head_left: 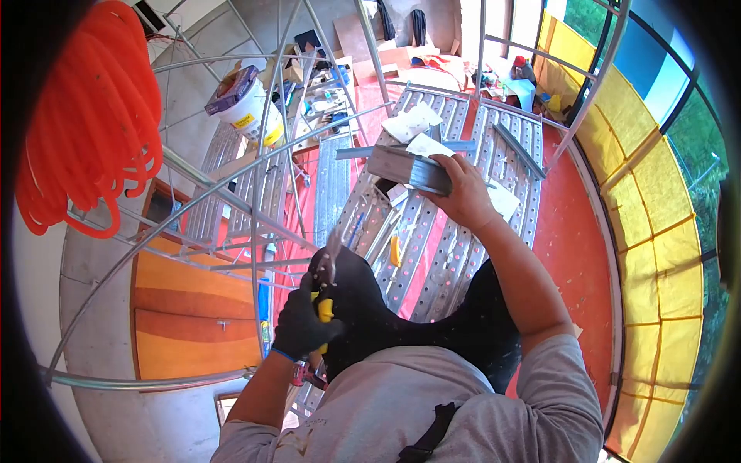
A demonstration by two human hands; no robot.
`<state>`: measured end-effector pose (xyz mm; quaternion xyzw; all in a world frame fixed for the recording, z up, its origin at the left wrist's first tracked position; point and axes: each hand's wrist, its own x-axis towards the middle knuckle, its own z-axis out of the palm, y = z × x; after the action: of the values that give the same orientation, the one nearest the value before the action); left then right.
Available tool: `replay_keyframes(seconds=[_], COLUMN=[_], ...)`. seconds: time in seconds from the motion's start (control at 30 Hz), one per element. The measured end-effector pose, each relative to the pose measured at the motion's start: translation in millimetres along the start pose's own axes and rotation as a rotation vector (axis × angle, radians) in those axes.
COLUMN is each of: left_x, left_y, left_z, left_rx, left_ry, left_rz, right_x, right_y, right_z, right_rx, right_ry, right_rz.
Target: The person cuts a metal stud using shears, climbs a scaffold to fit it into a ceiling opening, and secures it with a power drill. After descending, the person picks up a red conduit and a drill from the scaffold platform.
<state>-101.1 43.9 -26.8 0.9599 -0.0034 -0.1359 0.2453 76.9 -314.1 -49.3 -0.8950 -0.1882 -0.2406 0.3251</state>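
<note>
Head view, only one. Person stands high on scaffold planks (455,255), looking down.

Progress (judgement): the work looks like trimming a metal profile (405,168) with a hand tool. Both items are picked up, so grabbing is done. Tool and profile are well apart and no cut line shows on the profile from here, so the cutting itself looks not yet done. Can't rule out a cut on the hidden far side.

Left hand (302,320): dark glove, near-left, closed in a fist around a yellow-handled tool (327,309). Its blade points up and away, blurred, exact type unclear (snips or knife). It sits in front of the person's dark-trousered knee (363,301).

Right hand (463,193): bare, farther and to the right, fingers wrapped over the right end of the profile. The profile sticks out leftward from the hand, roughly level, held above the planks and not resting on them.

Around: white sheets (413,122) just beyond the profile, small yellow item (394,251) on a plank between the hands, white bucket (245,108) far left, orange conduit coil (93,123) hanging at left edge.
</note>
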Motion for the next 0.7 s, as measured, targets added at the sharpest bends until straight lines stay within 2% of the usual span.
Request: replay_keyframes(seconds=[0.07, 0.1, 0.2, 0.33, 0.47, 0.5, 0.57, 0.63, 0.7], left_x=[2.1, 4.4, -1.1, 14.3, 44.6, 47.7, 56.7, 63.8, 67.9], left_y=[-0.2, -2.4, 9.0, 43.1, 61.2, 65.7, 72.0, 79.9, 83.7], left_z=[-22.0, -29.9, -39.4, -33.1, -16.4, -9.8, -14.8, -20.5, -22.0], left_rx=[-0.179, -0.386, -0.559, -0.711, -0.406, -0.567, -0.335, -0.214, -0.202], left_ry=[-0.106, -0.167, -0.198, -0.35, -0.342, -0.37, -0.319, -0.285, -0.269], left_rz=[-0.108, -0.037, 0.12, 0.19, 0.376, 0.317, 0.508, 0.6, 0.604], right_x=[-0.7, -0.3, 1.8, 5.4, 5.1, 3.8, 1.8, -0.3, -0.4], right_y=[-0.7, -1.2, 2.0, -2.9, -3.7, -2.9, 0.6, 2.3, 1.4], right_z=[-2.4, -2.8, 0.2, 0.9, -0.6, -1.0, 1.3, 1.4, 1.5], right_rx=[-0.001, -0.002, 0.058, 0.126, 0.116, 0.107, 0.088, 0.098, 0.099], right_ry=[-0.01, -0.011, 0.033, 0.11, 0.145, 0.14, 0.134, 0.109, 0.09], right_rz=[-0.01, -0.016, -0.043, -0.082, -0.119, -0.122, -0.132, -0.136, -0.146])
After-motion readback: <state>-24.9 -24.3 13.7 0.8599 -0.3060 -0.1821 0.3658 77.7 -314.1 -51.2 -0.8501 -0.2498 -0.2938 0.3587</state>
